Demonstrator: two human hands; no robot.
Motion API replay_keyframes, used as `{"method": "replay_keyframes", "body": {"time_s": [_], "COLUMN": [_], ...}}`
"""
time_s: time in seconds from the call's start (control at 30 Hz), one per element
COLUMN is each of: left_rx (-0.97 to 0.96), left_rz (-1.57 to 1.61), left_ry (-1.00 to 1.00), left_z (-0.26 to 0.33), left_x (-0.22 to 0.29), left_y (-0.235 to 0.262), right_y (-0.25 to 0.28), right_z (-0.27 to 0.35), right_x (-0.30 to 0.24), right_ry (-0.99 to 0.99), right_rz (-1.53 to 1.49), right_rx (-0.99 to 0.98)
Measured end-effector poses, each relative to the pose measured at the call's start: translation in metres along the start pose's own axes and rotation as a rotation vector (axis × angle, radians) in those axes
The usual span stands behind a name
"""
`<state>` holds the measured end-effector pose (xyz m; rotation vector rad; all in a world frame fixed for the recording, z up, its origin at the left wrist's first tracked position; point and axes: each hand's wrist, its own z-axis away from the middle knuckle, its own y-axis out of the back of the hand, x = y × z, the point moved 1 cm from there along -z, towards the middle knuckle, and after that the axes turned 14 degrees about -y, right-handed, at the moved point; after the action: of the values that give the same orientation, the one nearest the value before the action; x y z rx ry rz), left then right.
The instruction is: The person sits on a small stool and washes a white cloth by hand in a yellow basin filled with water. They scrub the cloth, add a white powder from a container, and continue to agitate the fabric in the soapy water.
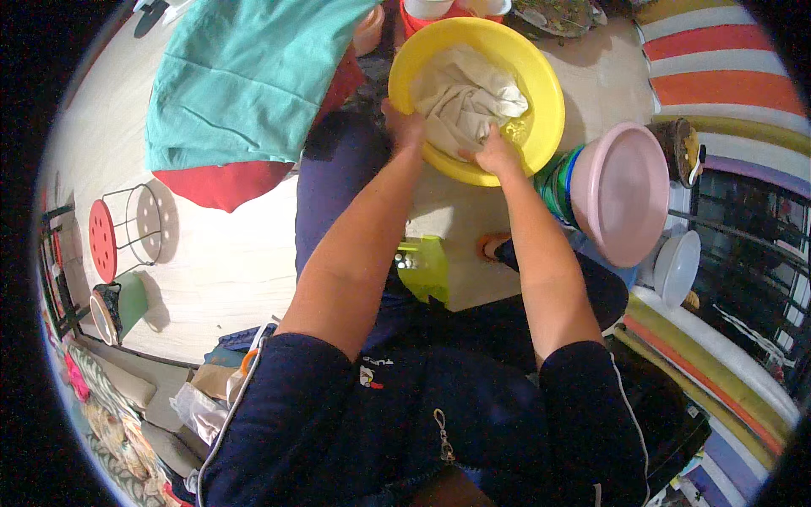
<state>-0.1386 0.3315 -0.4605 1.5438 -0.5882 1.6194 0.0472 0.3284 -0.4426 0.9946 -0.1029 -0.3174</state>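
Observation:
A round yellow basin (547,93) sits in front of me, tilted toward me, with a wet, crumpled cream cloth (460,93) in it. Some liquid glints beside the cloth on the right. My left hand (404,127) is closed at the basin's left rim, its fingers partly hidden. Over the near rim reaches my right hand (497,155), its thumb and fingers closed on the near edge of the cloth; some fingertips are lost in the folds.
A teal cloth (245,84) lies over a red one (224,186) at left. Right of the basin stands a pink basin (629,194) atop a green container, with a white basin (677,266) beyond. A red-topped stool (102,241) lies far left. A yellow-green plastic piece (427,270) lies below my arms.

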Motion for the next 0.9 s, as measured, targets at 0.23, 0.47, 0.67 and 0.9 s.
{"method": "replay_keyframes", "body": {"time_s": [0.23,0.47,0.67,0.9], "left_rx": [-0.050,-0.379,-0.544,0.164], "left_rz": [0.079,-0.052,0.511,0.729], "left_ry": [-0.004,-0.246,-0.062,0.192], "left_z": [-0.034,-0.015,0.091,0.055], "left_x": [-0.082,0.072,0.190,0.091], "left_y": [-0.006,0.033,0.225,0.326], "right_y": [-0.004,-0.023,-0.016,-0.004], "right_z": [-0.006,-0.029,-0.018,-0.012], "right_x": [-0.016,0.016,0.010,0.007], "right_ry": [-0.089,0.080,0.182,0.147], "right_rz": [-0.005,-0.210,-0.190,-0.100], "right_rx": [0.048,0.212,0.156,0.152]}}
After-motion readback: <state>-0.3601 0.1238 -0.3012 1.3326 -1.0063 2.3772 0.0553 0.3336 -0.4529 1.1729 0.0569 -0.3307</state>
